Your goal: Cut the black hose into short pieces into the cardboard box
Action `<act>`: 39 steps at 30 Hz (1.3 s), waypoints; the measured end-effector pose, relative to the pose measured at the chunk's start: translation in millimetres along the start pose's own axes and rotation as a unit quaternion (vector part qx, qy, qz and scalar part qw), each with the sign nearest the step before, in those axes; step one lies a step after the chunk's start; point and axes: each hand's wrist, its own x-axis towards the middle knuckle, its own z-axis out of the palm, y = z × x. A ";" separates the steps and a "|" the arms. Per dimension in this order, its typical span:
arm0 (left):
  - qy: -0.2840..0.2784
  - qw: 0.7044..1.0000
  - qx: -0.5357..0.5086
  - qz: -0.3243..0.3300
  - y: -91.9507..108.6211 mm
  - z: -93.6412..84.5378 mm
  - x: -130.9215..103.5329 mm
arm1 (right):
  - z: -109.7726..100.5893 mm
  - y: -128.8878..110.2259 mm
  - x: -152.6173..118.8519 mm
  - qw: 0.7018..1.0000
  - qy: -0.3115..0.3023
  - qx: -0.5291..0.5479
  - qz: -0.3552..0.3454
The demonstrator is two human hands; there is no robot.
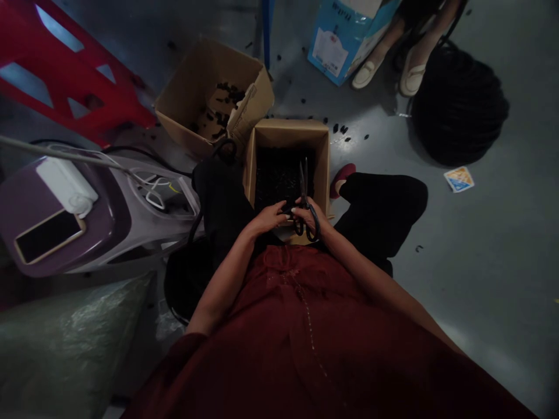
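Black-handled scissors rest in my right hand, blades pointing away from me and slightly apart. My left hand meets it at the near rim of a cardboard box between my knees. Its fingertips are pinched on a small black piece, which my right thumb and fingertip also touch. What the piece is exactly is too dark to tell. Many small black pieces fill the bottom of the box beneath the scissors.
A second cardboard box with black pieces stands behind on the left. A purple stool holds a phone and a white device. A black coil, a blue carton and another person's shoes are at right.
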 end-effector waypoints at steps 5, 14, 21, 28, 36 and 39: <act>0.036 0.989 0.128 0.059 6.3 5.6 -16.7 | -3.8 -7.3 2.9 1.000 0.008 0.025 -0.015; 0.123 0.989 -0.082 -0.012 -3.2 4.1 -6.0 | -10.6 -11.2 4.2 0.997 0.006 -0.045 -0.063; 0.161 0.972 -0.167 -0.037 -14.9 -9.6 4.0 | -33.2 -0.2 -20.3 0.947 -0.034 -0.317 -0.032; 0.162 0.974 -0.154 -0.035 -17.0 -4.5 7.5 | -25.1 -1.9 -38.2 0.903 -0.097 -0.417 -0.046; 0.141 0.988 -0.057 0.021 -20.5 1.7 7.1 | -14.6 -4.7 -29.7 0.896 -0.111 -0.428 -0.027; 0.127 0.991 -0.024 0.043 -18.9 0.7 5.2 | -12.1 -2.8 -27.6 0.902 -0.113 -0.417 -0.013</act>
